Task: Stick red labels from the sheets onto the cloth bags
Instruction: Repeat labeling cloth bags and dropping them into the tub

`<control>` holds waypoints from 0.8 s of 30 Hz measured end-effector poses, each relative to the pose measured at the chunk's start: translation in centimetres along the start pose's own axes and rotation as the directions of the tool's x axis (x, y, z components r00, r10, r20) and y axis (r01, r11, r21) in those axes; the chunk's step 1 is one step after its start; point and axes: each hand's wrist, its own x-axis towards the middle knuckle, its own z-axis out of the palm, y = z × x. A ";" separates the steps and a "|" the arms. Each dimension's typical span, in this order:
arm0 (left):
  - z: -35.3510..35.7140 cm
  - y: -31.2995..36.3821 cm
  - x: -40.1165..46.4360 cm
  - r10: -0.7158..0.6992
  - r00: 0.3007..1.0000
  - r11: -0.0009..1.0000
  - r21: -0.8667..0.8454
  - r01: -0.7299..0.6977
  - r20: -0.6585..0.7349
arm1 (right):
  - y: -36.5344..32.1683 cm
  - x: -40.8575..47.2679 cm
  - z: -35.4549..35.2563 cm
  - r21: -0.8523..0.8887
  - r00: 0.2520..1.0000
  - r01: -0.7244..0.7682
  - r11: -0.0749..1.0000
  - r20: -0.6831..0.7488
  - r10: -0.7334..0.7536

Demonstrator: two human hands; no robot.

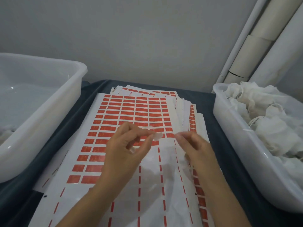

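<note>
A stack of label sheets [131, 112] lies on the dark cloth-covered table, its top sheet full of red labels [127, 104] in its far half and left with only red strips in its near half. My left hand [124, 151] hovers over the sheet and pinches a small pale label [157, 136] between thumb and forefinger. Just to its right, my right hand [196, 148] has its fingers closed, blurred, on a sheer white cloth bag [165, 179] that drapes over the near part of the sheet. The two hands' fingertips almost meet.
A white plastic tub [237, 145] at the right is heaped with white cloth bags [265, 115]. A larger white tub [49, 102] stands at the left with a few pale items in its near corner. A grey wall and pale pipes [250, 49] rise behind.
</note>
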 end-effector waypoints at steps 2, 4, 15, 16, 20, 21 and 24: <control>0.0 -0.1 -0.4 0.120 0.990 0.990 0.071 -0.125 0.069 | -0.6 -0.6 -0.2 0.206 0.951 -0.188 0.960 0.281 0.126; 0.1 -0.2 -0.6 0.201 0.971 0.970 0.115 -0.216 0.126 | -0.8 -0.8 -0.5 0.292 0.900 -0.300 0.908 0.402 0.168; 0.2 -0.1 -1.4 0.203 0.947 0.969 0.090 -0.232 0.250 | -0.5 -0.4 -0.4 0.408 0.996 0.086 0.909 -0.032 -0.080; 0.2 -0.2 -1.4 0.214 0.942 0.963 0.106 -0.248 0.260 | -0.7 -0.5 -0.2 0.373 0.989 0.134 0.918 0.007 -0.148; 0.1 -0.3 -1.5 0.216 0.935 0.950 0.162 -0.268 0.280 | -1.0 -1.4 0.4 0.284 0.934 0.231 0.930 0.204 -0.294; 0.1 -0.3 -1.4 0.216 0.936 0.948 0.169 -0.269 0.280 | -0.9 -1.5 0.3 0.280 0.931 0.241 0.929 0.202 -0.303; 0.1 -0.3 -1.5 0.220 0.934 0.952 0.147 -0.269 0.282 | -0.7 -1.4 0.2 0.257 0.932 0.277 0.926 0.165 -0.324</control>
